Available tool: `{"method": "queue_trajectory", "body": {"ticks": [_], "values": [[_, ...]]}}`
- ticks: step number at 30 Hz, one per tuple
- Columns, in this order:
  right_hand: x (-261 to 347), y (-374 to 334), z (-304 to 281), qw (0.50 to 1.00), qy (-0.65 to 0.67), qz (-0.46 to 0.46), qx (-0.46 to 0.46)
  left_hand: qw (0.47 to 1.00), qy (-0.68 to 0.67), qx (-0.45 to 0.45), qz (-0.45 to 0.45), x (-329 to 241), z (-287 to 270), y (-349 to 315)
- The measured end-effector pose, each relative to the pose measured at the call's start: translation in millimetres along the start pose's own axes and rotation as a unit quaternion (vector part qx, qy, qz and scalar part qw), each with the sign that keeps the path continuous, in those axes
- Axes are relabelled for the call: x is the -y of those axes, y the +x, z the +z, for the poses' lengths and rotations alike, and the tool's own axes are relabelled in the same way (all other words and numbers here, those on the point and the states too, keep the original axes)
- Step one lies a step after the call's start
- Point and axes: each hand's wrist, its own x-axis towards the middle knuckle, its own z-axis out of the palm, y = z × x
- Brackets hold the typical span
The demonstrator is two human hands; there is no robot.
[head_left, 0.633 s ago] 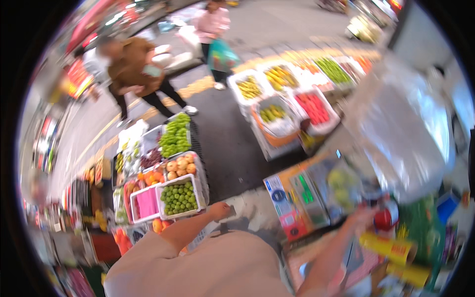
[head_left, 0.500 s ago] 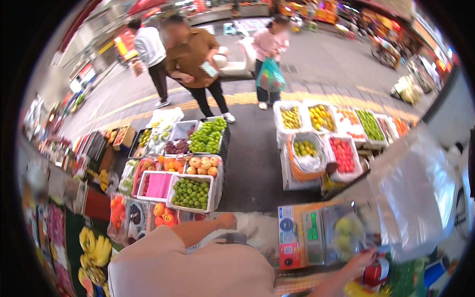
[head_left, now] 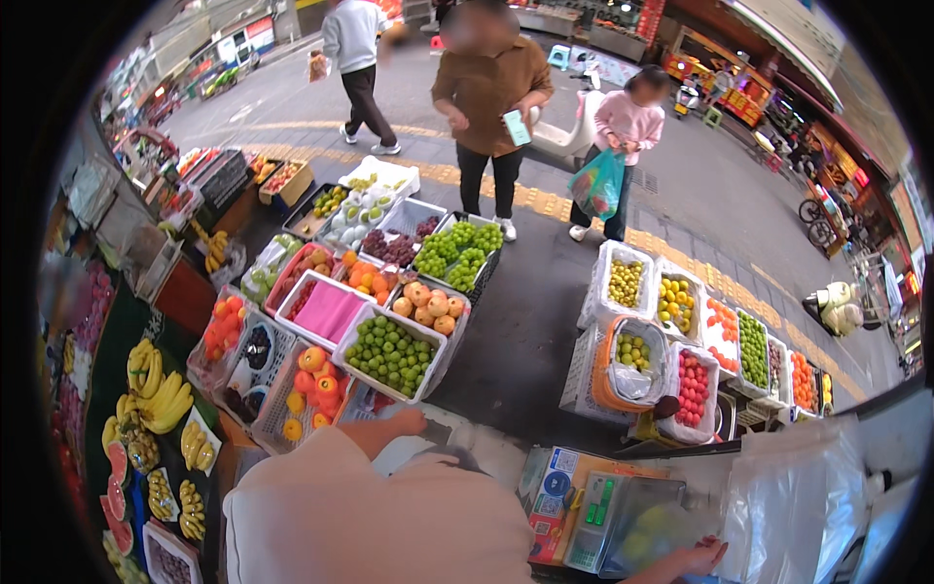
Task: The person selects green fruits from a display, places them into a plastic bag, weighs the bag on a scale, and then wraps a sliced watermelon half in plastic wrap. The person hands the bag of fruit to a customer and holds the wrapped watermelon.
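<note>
In the lower right, a digital scale [head_left: 586, 530] with a lit green display stands on the counter. A clear plastic bag of green fruit [head_left: 650, 530] lies on its pan, the fruit blurred through the film. Just right of the bag is my right hand [head_left: 704, 554], its fingers loosely apart and nothing visible in them. My left hand [head_left: 401, 422] reaches out past my beige sleeve, fingers curled in, near a crate of green round fruit [head_left: 391, 355]. I see nothing in it.
A board with payment codes [head_left: 555, 492] sits left of the scale. Clear plastic bags [head_left: 793, 496] hang at the right. Fruit crates stand on both sides of a dark walkway [head_left: 520, 341]. Bananas [head_left: 161, 394] lie at left. A person in brown [head_left: 489, 92] holds a phone; another carries a green bag [head_left: 597, 183].
My view has swung, so the stall appears tilted and shifted. My right hand was at the bag's edge and is now apart from it. The person in white has walked rightward.
</note>
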Motion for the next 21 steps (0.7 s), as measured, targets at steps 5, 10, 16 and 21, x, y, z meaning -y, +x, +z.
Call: {"method": "queue_trajectory", "body": {"ticks": [5,10,16,21], "values": [[59.1,-82.6,65.1,0.987,0.024,0.000,0.157,0.993,0.074,-0.009,0.091,40.7,8.3,54.1],[86.3,-137.9,94.4,0.968,0.053,0.098,0.227,0.985,-0.141,-0.077,0.068,4.0,-26.2,68.6],[14.8,-202.2,110.8,0.886,-0.043,0.112,0.448,0.858,-0.480,-0.025,-0.181,41.4,-29.7,98.6],[7.0,-306.3,171.8,0.828,-0.074,0.234,0.505,0.780,-0.545,-0.084,-0.297,85.9,-63.1,111.4]]}}
